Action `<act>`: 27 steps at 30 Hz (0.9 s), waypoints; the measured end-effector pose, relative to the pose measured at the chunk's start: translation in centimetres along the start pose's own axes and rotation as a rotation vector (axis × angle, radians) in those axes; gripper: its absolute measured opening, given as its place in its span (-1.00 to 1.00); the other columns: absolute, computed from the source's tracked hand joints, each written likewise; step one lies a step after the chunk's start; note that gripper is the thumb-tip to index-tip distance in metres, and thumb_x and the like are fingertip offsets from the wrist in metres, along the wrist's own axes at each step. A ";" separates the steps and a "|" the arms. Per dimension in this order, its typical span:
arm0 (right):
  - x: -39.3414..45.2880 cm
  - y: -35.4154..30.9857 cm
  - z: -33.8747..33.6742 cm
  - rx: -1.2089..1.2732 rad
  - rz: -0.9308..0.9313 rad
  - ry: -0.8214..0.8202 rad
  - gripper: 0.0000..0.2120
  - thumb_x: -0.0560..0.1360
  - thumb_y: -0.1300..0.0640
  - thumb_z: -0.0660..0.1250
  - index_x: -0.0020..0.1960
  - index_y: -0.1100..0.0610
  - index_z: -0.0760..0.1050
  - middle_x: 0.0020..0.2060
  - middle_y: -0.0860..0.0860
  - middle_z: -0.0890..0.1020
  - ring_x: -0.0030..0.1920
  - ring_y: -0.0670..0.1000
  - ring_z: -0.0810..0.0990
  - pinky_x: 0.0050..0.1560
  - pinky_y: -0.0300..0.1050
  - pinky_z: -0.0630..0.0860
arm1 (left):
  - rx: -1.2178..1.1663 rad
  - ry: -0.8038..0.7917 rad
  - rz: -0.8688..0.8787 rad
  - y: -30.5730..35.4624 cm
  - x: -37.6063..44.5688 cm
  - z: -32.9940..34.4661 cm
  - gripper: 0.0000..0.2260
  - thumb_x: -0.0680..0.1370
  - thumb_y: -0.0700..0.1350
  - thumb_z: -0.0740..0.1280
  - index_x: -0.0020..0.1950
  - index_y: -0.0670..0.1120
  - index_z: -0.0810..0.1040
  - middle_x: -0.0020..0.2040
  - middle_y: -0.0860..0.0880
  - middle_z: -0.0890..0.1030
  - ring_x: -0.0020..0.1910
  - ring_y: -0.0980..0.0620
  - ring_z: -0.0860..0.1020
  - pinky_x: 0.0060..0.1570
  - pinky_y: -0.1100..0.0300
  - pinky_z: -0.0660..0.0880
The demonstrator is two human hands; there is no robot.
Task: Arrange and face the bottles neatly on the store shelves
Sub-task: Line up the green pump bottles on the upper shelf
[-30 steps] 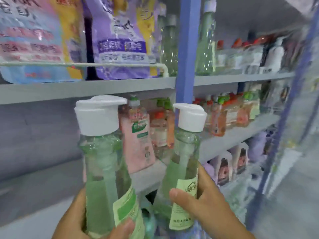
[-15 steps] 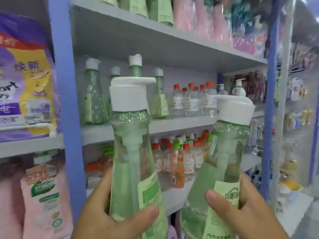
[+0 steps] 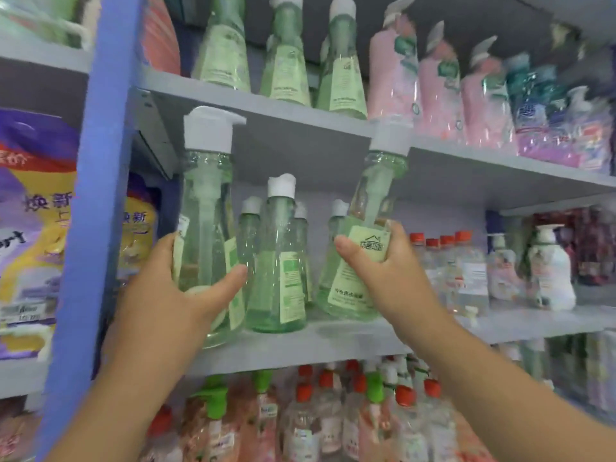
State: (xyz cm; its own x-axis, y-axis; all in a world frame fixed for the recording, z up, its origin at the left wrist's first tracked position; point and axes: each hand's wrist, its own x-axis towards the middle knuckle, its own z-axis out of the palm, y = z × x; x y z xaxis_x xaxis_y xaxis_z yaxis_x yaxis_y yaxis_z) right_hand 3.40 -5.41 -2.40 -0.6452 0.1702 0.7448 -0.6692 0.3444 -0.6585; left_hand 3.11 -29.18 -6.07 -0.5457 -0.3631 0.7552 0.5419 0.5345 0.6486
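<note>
My left hand point(image 3: 186, 285) grips a tall clear green pump bottle point(image 3: 205, 208) with a white cap, upright at the left end of the grey middle shelf point(image 3: 300, 348), its base at the shelf's front edge. My right hand point(image 3: 383, 261) holds a second green pump bottle point(image 3: 373, 208), tilted to the right, its base low over the same shelf; its cap reaches the shelf above. Between them stand several more green bottles point(image 3: 278, 261) with white caps and pale green labels.
A blue upright post point(image 3: 96, 195) bounds the bay on the left, with purple detergent bags point(image 3: 30, 228) beyond it. The top shelf carries green bottles point(image 3: 286, 61) and pink pouches point(image 3: 433, 78). Small red-capped bottles point(image 3: 443, 261) stand to the right; orange and red-capped bottles point(image 3: 333, 418) fill the lower shelf.
Both hands have lifted and pushed the two green bottles forward from in front of me onto the middle shelf. The view has tilted up toward the upper shelves.
</note>
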 end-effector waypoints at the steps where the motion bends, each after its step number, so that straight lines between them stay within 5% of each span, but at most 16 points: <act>1: 1.0 1.4 0.4 -0.024 0.015 -0.016 -0.69 0.48 -0.13 0.49 0.11 -0.12 0.43 -0.08 -0.13 0.68 -0.17 -0.23 0.68 -0.21 -0.24 0.60 | 0.015 -0.011 -0.022 -0.7 0.7 0.5 -0.36 0.31 0.36 0.50 0.30 0.15 0.47 0.00 0.14 0.64 -0.01 -0.05 0.63 0.03 -0.08 0.57; 5: 4.8 7.0 1.0 -0.121 0.155 -0.149 -0.55 0.45 -0.28 0.45 0.21 -0.12 0.43 0.01 -0.14 0.68 -0.05 -0.15 0.69 -0.09 -0.11 0.68 | 0.112 -0.047 -0.089 -2.8 2.5 2.2 -0.35 0.13 0.60 0.39 0.05 0.28 0.42 -0.14 0.05 0.66 -0.21 -0.13 0.64 -0.12 -0.14 0.63; 8: 6.6 9.4 1.0 -0.256 0.212 -0.307 -0.28 0.40 -0.48 0.31 0.40 -0.10 0.37 0.14 -0.16 0.66 0.08 -0.07 0.68 0.05 0.02 0.67 | 0.288 -0.078 -0.092 -2.5 3.2 2.7 -0.39 0.22 0.60 0.33 -0.02 0.18 0.32 -0.18 0.02 0.60 -0.27 -0.11 0.61 -0.20 -0.07 0.62; 11: 7.4 10.1 1.0 -0.405 0.172 -0.409 -0.03 0.30 -0.64 0.11 0.56 -0.15 0.14 0.34 -0.10 0.57 0.27 0.04 0.60 0.30 0.16 0.55 | 0.557 -0.179 -0.166 -1.9 4.2 3.6 -0.47 0.48 0.38 0.27 0.16 -0.04 0.40 -0.20 -0.05 0.51 -0.37 -0.02 0.45 -0.34 0.10 0.41; 13: 7.6 10.3 0.7 -0.471 0.159 -0.487 0.02 0.28 -0.68 0.01 0.59 -0.15 0.02 0.36 -0.07 0.56 0.27 0.07 0.60 0.33 0.18 0.53 | 0.705 -0.283 -0.201 -1.3 4.6 4.2 -0.24 0.50 0.41 0.02 0.46 -0.14 0.30 -0.23 -0.07 0.45 -0.39 -0.01 0.37 -0.31 0.05 0.43; 16: 7.4 10.7 0.4 -0.640 0.127 -0.564 -0.11 0.38 -0.63 -0.02 0.55 -0.17 -0.02 0.39 -0.03 0.54 0.27 0.12 0.58 0.30 0.18 0.52 | 0.744 -0.352 -0.258 -0.6 4.6 4.5 0.04 0.30 0.54 -0.11 0.53 -0.19 0.13 0.01 -0.19 0.58 0.01 -0.19 0.58 0.10 -0.08 0.53; 20: 7.0 10.5 -0.4 -0.772 0.088 -0.546 -0.20 0.49 -0.52 0.09 0.55 -0.03 0.18 0.42 0.06 0.43 0.30 0.14 0.53 0.29 0.08 0.51 | 0.792 -0.481 -0.276 -0.5 4.2 3.8 0.05 0.38 0.56 -0.03 0.64 -0.14 -0.07 0.49 -0.21 0.44 0.41 -0.20 0.46 0.35 -0.05 0.43; 22: 6.9 9.9 -1.8 -0.793 0.062 -0.620 -0.29 0.55 -0.41 0.18 0.53 0.00 0.26 0.42 0.05 0.44 0.32 0.12 0.52 0.29 0.03 0.49 | 0.825 -0.520 -0.265 -1.0 3.9 3.1 0.16 0.25 0.67 -0.06 0.66 -0.05 -0.07 0.56 -0.15 0.38 0.46 -0.17 0.43 0.41 -0.05 0.39; 24: 6.8 9.5 -3.7 -0.803 0.046 -0.775 -0.34 0.58 -0.32 0.24 0.54 0.02 0.27 0.44 0.00 0.47 0.35 0.07 0.51 0.30 -0.01 0.48 | 0.866 -0.384 -0.188 -0.5 3.0 3.0 0.20 0.15 0.70 -0.06 0.65 0.03 -0.02 0.57 -0.14 0.33 0.47 -0.20 0.40 0.40 -0.12 0.40; 27: 6.7 9.2 -6.9 -0.787 0.002 -0.856 -0.30 0.57 -0.31 0.28 0.60 -0.04 0.21 0.48 -0.04 0.44 0.41 0.05 0.46 0.37 -0.01 0.44 | 0.876 -0.038 0.171 3.2 0.2 6.7 -0.13 0.39 0.46 0.18 0.59 0.02 0.18 0.52 -0.16 0.35 0.45 -0.26 0.36 0.36 -0.27 0.40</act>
State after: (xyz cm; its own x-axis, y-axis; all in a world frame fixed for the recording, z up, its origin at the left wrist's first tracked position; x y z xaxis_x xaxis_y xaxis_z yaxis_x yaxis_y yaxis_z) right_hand -4.54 5.32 -2.68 -0.8852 -0.4050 0.2289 -0.4482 0.8743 -0.1864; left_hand 0.48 -22.39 -4.49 -0.5317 -0.2078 0.8210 -0.0563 0.9760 0.2105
